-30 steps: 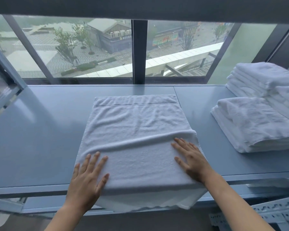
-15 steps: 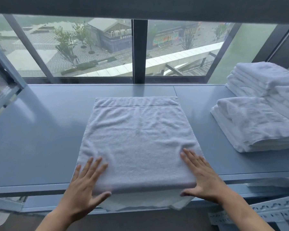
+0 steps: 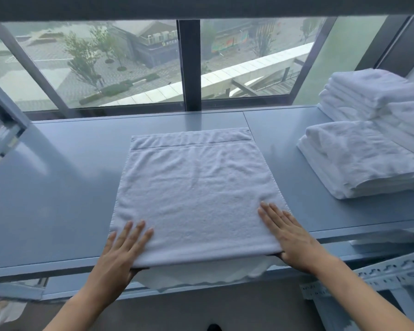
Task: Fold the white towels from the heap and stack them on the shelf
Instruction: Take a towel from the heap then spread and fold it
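Right, the white terry towel lies folded flat in the middle of the grey-blue metal shelf, its hemmed band at the far side and its near fold right at the shelf's front edge, with a looser lower layer spilling over that edge below. Your left hand is on the near left corner, fingers straight and spread on top, thumb tucked under the fold, so you're pinching that edge. Your right hand mirrors it on the near right corner, fingers flat on the cloth, thumb curled out of sight beneath. Off to your right on the same shelf sits a low stack of folded white towels, well apart from your towel, and just behind it a taller stack of folded white towels. Beyond the shelf, the large window looks down on buildings and trees.
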`<action>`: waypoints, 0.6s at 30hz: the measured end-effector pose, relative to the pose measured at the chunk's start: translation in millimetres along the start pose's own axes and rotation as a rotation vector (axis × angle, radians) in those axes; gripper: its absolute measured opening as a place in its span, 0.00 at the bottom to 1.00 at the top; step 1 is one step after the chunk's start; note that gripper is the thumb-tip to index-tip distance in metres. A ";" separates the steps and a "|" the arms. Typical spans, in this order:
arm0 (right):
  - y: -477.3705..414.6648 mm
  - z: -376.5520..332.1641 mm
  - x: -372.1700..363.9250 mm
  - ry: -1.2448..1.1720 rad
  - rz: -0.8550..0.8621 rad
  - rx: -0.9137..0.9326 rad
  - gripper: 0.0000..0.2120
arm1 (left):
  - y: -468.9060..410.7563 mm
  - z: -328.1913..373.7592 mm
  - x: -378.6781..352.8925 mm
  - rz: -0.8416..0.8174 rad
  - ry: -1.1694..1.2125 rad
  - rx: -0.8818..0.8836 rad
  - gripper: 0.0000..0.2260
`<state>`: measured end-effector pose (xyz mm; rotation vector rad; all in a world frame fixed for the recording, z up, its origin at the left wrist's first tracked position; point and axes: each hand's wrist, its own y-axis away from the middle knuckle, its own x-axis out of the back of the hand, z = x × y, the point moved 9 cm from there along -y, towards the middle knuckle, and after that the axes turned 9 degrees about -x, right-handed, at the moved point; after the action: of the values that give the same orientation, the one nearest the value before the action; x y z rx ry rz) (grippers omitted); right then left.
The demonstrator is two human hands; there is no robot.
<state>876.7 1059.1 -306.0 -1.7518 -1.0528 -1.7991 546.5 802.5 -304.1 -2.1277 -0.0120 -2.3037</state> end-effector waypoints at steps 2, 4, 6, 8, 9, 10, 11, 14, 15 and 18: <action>6.3 1.2 -3.5 -0.019 0.024 -0.025 0.50 | 6.0 2.1 5.3 0.083 0.044 -0.019 0.27; 13.0 1.6 -8.2 -0.035 0.059 -0.059 0.53 | 14.0 2.3 5.8 0.142 0.098 -0.003 0.34; 19.6 0.7 -14.9 -0.077 0.073 -0.088 0.57 | 20.5 0.8 6.6 0.176 0.138 0.020 0.36; 28.1 -2.1 -15.1 -0.118 0.092 -0.113 0.58 | 23.0 -1.1 9.0 0.198 0.169 0.027 0.34; 33.2 -4.6 -13.0 -0.133 0.111 -0.122 0.58 | 23.9 -2.8 10.6 0.205 0.182 0.031 0.34; 39.0 -7.9 -11.5 -0.142 0.129 -0.132 0.56 | 24.8 -5.6 13.0 0.214 0.196 0.039 0.33; 45.5 -12.7 -10.7 -0.146 0.130 -0.144 0.52 | 25.9 -10.0 15.8 0.213 0.216 0.056 0.33; 70.4 -34.2 0.5 -0.108 0.167 -0.193 0.44 | 28.3 -23.1 25.9 0.186 0.263 0.093 0.28; 79.6 -43.4 3.6 -0.108 0.152 -0.219 0.43 | 29.5 -24.7 33.9 0.186 0.259 0.080 0.26; 106.4 -71.5 12.7 -0.165 0.157 -0.307 0.40 | 36.4 -29.0 64.2 0.196 0.246 0.015 0.21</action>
<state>907.5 941.3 -263.9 -2.1299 -0.7002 -1.8164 512.8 765.9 -242.4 -1.7363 0.1714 -2.4179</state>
